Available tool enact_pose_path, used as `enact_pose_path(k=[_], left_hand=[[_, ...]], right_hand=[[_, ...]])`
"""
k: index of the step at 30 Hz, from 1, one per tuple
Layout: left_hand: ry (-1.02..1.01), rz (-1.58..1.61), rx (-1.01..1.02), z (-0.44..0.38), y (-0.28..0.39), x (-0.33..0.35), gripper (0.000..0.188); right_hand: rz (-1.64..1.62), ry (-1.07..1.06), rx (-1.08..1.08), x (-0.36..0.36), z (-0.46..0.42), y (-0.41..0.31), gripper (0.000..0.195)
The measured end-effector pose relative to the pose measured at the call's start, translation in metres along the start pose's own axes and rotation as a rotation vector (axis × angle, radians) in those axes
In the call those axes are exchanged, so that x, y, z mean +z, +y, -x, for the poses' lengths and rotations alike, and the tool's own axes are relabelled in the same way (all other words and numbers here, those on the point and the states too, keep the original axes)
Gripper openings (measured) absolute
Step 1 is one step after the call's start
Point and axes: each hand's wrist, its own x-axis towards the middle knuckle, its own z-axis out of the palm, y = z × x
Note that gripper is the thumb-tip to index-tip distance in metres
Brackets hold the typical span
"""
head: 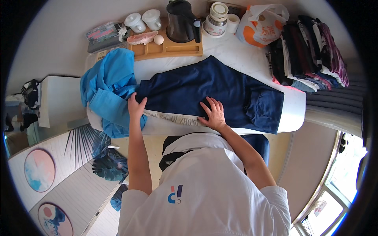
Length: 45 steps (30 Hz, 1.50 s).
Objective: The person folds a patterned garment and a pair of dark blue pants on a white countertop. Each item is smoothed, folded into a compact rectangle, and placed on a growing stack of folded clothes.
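Note:
Navy blue trousers point(189, 88) lie folded flat on the white table point(233, 51), with a pale lettered stripe point(174, 119) along the near edge. Their narrow cuff end points left, and the wider right end is bunched in creases. My left hand point(136, 106) is at the cuff, thumb and forefinger spread on either side of its corner; its other fingers are hidden. My right hand point(215, 114) rests palm down with fingers spread on the near edge, partly over the stripe. Beside my left hand a crumpled bright blue garment point(110, 79) hangs over the table's front edge.
At the back stand a wooden tray point(180, 50), a dark kettle point(180, 22), two white lidded cups point(143, 20), a food jar point(217, 22) and a plastic bag point(260, 28). A stack of folded clothes point(307, 56) sits at the right. A dark blue seat point(260, 146) is below the table.

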Motion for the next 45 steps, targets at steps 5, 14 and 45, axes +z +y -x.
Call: enact_pose_path(k=[5,14,45], left_hand=[[-0.163,-0.267,-0.104,-0.015,0.024,0.009,0.078],[-0.037,-0.092,0.094,0.001,0.036,-0.010,0.049],[-0.268,0.325,0.024,-0.001,0.174,-0.087,0.044]], right_hand=[[-0.019,-0.004,-0.005,-0.001,0.000,0.001,0.069],[-0.031,-0.014,0.004,0.000,0.003,0.006,0.070],[-1.152,-0.596,0.100,0.026,-0.087,-0.013,0.051]])
